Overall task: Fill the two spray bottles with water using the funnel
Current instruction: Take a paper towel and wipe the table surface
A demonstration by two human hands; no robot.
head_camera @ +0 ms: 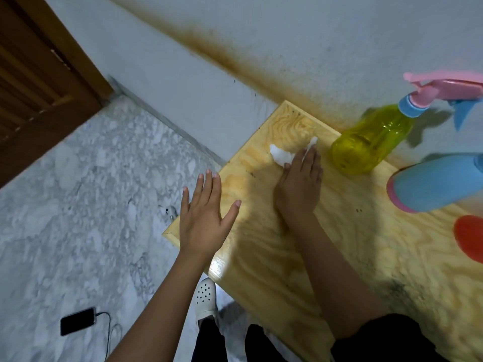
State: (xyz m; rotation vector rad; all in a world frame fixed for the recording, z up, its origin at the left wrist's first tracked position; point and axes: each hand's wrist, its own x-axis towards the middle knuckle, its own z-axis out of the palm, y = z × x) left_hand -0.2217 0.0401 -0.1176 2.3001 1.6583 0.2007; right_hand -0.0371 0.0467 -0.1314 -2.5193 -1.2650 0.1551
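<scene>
A yellow spray bottle (pixel 368 142) with a pink and blue trigger head stands at the back of the wooden table (pixel 261 257), near the wall. To its right, a blue bottle (pixel 433 182) with a pink base is cut off by the frame edge. An orange-red round object (pixel 470 239), possibly the funnel, shows at the far right edge. My right hand (pixel 300 186) lies flat on the table, pressing a white tissue (pixel 282 156) just left of the yellow bottle. My left hand (pixel 203 218) hovers over the table's left edge, fingers spread, holding nothing.
The table stands against a stained white wall (pixel 287 48). A marble floor (pixel 78 205) lies to the left, with a black phone (pixel 78 321) on a cable. A brown wooden door (pixel 39 74) is at far left. A white shoe (pixel 206 296) shows below the table edge.
</scene>
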